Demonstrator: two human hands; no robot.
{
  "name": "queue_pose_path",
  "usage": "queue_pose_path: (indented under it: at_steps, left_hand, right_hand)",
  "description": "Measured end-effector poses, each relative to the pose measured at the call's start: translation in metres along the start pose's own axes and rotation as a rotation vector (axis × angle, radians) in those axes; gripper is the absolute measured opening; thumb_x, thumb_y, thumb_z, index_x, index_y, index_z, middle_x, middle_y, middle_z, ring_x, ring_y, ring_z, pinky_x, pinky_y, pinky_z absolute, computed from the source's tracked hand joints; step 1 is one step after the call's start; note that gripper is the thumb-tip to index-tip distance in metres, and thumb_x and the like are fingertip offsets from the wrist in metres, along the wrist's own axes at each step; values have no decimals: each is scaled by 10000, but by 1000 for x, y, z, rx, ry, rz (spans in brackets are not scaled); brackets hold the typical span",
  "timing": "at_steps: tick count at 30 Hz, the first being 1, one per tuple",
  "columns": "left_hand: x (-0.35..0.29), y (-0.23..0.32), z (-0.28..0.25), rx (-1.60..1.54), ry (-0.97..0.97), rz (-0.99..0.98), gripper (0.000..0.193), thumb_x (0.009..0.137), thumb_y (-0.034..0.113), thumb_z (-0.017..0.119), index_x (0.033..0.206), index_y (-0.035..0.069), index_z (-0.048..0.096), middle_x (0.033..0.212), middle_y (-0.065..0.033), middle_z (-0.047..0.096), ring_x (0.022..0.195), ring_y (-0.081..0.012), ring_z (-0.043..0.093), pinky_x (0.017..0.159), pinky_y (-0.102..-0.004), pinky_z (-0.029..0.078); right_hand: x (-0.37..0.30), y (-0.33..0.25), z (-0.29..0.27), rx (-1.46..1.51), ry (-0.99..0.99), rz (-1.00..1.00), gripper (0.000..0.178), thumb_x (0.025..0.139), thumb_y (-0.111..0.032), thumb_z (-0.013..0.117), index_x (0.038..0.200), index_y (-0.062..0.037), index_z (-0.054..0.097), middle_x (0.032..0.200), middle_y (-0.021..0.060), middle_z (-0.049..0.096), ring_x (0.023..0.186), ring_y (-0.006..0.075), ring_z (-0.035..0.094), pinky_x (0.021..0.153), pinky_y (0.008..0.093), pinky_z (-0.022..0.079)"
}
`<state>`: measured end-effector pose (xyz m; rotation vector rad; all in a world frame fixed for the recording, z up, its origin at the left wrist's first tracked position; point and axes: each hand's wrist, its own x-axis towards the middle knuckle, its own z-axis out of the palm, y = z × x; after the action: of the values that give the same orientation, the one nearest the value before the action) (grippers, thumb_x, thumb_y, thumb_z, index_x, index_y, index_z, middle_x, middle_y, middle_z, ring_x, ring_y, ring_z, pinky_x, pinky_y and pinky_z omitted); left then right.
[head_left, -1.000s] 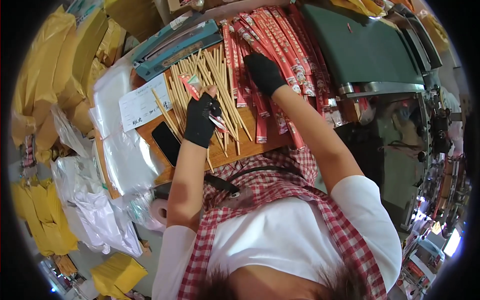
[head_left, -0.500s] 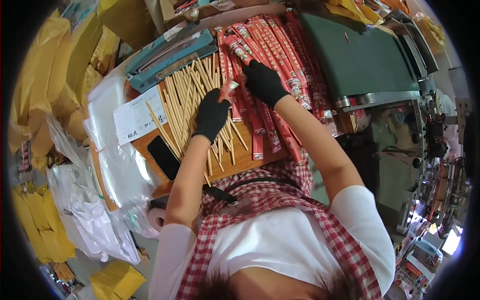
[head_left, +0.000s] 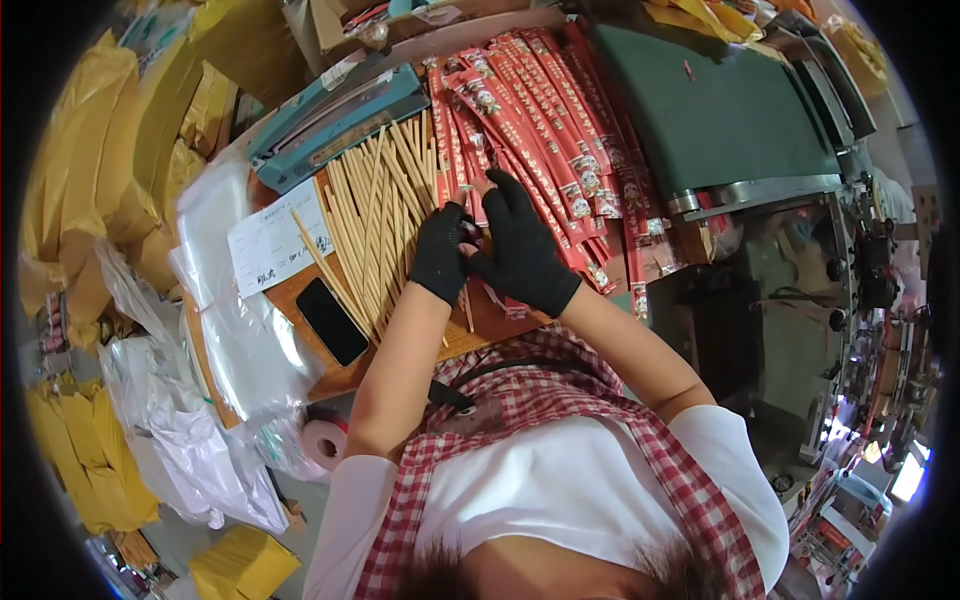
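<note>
On the wooden table, my left hand (head_left: 438, 252) and my right hand (head_left: 528, 248), both in black gloves with bare fingertips, are close together. Between them is a narrow red printed wrapper (head_left: 479, 208), partly covered by the fingers; both hands are closed on it. Left of them, wooden chopsticks (head_left: 362, 205) lie in a loose, fanned pile, some running under my left hand. Long red wrappers (head_left: 545, 125) of the same kind are heaped beyond and to the right of my right hand. Whether a chopstick is inside the held wrapper is hidden.
A teal box (head_left: 340, 125) stands behind the chopsticks. A paper slip (head_left: 275, 235), a black phone (head_left: 331, 320) and clear plastic bags (head_left: 245, 345) lie at the left. A green-topped machine (head_left: 710, 110) borders the table's right. Yellow packages (head_left: 125, 130) crowd the far left.
My right hand has come down and left from the wrapper heap to meet my left hand. The left has moved slightly nearer and right. Some wrappers near the front edge have shifted right.
</note>
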<state>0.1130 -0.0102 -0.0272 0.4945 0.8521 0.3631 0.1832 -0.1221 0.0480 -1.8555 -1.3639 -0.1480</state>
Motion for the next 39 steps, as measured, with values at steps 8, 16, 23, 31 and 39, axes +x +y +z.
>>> queue_pose_path:
  at_steps: [8,16,23,31,39]
  left_hand:
    - [-30,40,29,132,63,244,180,766,178,721,801,109,558,556,31,460,432,-92,419,387,-234,303]
    - [-6,44,69,560,-217,579,353,776,440,674,638,124,595,519,47,409,423,-72,351,399,-289,238]
    - [26,84,9,268,33,541,347,826,369,635,612,122,520,558,55,450,448,-66,372,446,-254,284]
    - [-37,169,13,309,35,829,231,826,267,657,918,95,534,840,-27,553,753,-114,549,659,-248,459]
    - [-72,90,44,516,-227,379,300,848,240,607,1062,31,586,885,-29,619,799,-97,596,717,-239,475]
  right_hand:
    - [0,77,-30,-318,-391,464,297,736,-205,648,898,0,505,848,175,606,864,354,590,693,440,477]
    - [-46,22,-20,208,-52,205,262,845,-266,597,891,-12,559,773,168,587,728,328,589,626,354,462]
    - [-29,-15,-29,36,-386,-88,142,695,-144,570,836,-126,560,691,99,573,660,315,590,547,428,453]
    - [-24,-10,-70,238,-133,174,195,855,-156,576,721,-20,538,623,147,478,593,311,542,521,366,403]
    - [-6,-23,-34,242,-241,-110,340,717,-145,613,1029,-50,516,814,165,567,724,376,555,598,437,432]
